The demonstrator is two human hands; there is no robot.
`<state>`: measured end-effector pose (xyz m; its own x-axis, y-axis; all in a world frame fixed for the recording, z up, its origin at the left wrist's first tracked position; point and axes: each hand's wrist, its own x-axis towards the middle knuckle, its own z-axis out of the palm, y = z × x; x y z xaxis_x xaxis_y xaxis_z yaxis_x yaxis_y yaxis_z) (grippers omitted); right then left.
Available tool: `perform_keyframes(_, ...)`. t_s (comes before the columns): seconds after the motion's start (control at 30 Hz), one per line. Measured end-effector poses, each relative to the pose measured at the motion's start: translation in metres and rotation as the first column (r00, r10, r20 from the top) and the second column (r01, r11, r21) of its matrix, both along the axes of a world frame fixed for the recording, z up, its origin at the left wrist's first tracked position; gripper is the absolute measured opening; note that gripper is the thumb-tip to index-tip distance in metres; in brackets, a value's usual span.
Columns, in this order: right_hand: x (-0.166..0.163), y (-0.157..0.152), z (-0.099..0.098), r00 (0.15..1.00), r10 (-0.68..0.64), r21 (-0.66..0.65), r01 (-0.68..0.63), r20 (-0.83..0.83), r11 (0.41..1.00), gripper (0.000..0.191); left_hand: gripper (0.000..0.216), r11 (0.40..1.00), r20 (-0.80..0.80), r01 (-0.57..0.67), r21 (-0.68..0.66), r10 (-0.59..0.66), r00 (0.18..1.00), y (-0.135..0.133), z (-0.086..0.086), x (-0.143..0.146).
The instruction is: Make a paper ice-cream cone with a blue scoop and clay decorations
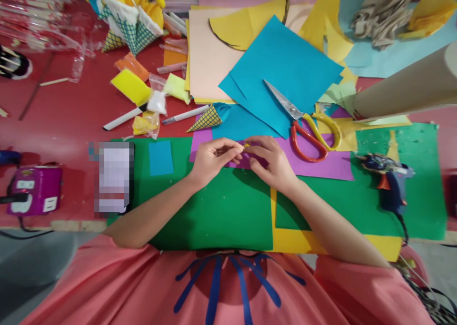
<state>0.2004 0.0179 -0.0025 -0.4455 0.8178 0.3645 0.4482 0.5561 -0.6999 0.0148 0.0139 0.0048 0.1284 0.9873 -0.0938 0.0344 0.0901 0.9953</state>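
My left hand (216,158) is closed in a pinch, with thumb and fingertips together above the green sheet (214,211). Against it, the curled fingers of my right hand (272,162) meet the same spot, its thumb a little lower. Between the fingertips shows a tiny yellow piece (246,146), too small and covered to tell its kind. Just beyond the hands lies a small cone (206,119) of yellow grid-patterned paper with a blue top. Scissors (298,115) with one red and one yellow handle rest half open on blue paper (282,58), to the right.
A glue gun (392,184) lies at the right, below a large cardboard tube (407,84). A blurred-out phone-like object (114,177) and a small blue rectangle (161,158) are at the left. Clay packets (132,87), a marker (123,118) and a purple power socket (34,190) sit farther left.
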Motion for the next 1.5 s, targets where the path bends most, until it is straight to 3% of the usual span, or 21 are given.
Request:
perform_keyframes(0.13, 0.000, -0.003, 0.004, 0.995, -0.064, 0.049, 0.068, -0.077, 0.997, 0.019, 0.030, 0.995, -0.126, 0.039, 0.097, -0.027, 0.992, 0.000, -0.003, -0.001)
perform_keyframes(0.27, 0.000, -0.005, 0.006, 0.991, -0.027, 0.110, 0.042, -0.133, 0.993, 0.014, 0.036, 0.978, -0.241, 0.098, 0.182, -0.052, 0.969, 0.001, -0.003, 0.000)
perform_keyframes(0.53, 0.001, -0.002, 0.004, 0.999, 0.024, 0.292, -0.016, -0.024, 0.956, 0.009, 0.037, 0.959, -0.318, 0.092, 0.269, -0.002, 0.948, -0.001, -0.008, 0.000)
perform_keyframes(0.6, 0.001, -0.001, 0.006, 0.999, 0.041, 0.261, -0.038, -0.007, 0.965, 0.010, 0.039, 0.944, -0.341, 0.097, 0.315, 0.017, 0.940, 0.000, -0.009, -0.002)
perform_keyframes(0.67, 0.001, -0.001, 0.008, 0.997, 0.063, 0.123, -0.058, -0.039, 0.991, 0.012, 0.040, 0.896, -0.393, 0.141, 0.422, 0.040, 0.919, 0.002, -0.009, -0.006)
perform_keyframes(0.73, 0.002, -0.001, 0.012, 0.986, 0.101, -0.062, -0.110, -0.131, 0.992, 0.015, 0.042, 0.788, -0.460, 0.225, 0.574, 0.082, 0.884, 0.004, -0.009, -0.011)
perform_keyframes(0.83, 0.002, -0.001, 0.017, 0.935, 0.180, -0.265, -0.266, -0.306, 0.927, 0.014, 0.043, 0.586, -0.488, 0.325, 0.742, 0.142, 0.861, 0.008, -0.009, -0.016)
perform_keyframes(0.9, 0.002, 0.000, 0.019, 0.897, 0.215, -0.359, -0.361, -0.387, 0.861, 0.013, 0.044, 0.522, -0.489, 0.353, 0.777, 0.146, 0.860, 0.009, -0.010, -0.018)
perform_keyframes(1.03, 0.002, 0.001, 0.018, 0.863, 0.219, -0.445, -0.434, -0.455, 0.783, 0.012, 0.046, 0.557, -0.502, 0.372, 0.743, 0.095, 0.860, 0.008, -0.011, -0.019)
perform_keyframes(1.23, 0.004, 0.003, 0.016, 0.861, 0.255, -0.317, -0.415, -0.440, 0.853, 0.010, 0.048, 0.587, -0.509, 0.377, 0.716, 0.070, 0.858, 0.007, -0.010, -0.015)
perform_keyframes(1.3, 0.005, 0.003, 0.016, 0.874, 0.244, -0.310, -0.391, -0.419, 0.867, 0.013, 0.050, 0.622, -0.497, 0.357, 0.697, 0.059, 0.866, 0.007, -0.010, -0.014)
perform_keyframes(1.4, 0.004, 0.001, 0.015, 0.885, 0.156, -0.415, -0.354, -0.439, 0.838, 0.016, 0.049, 0.700, -0.491, 0.321, 0.638, 0.049, 0.870, 0.007, -0.010, -0.014)
perform_keyframes(1.5, 0.003, -0.001, 0.013, 0.846, 0.017, -0.543, -0.358, -0.533, 0.759, 0.019, 0.041, 0.711, -0.483, 0.304, 0.635, 0.058, 0.874, 0.006, -0.007, -0.015)
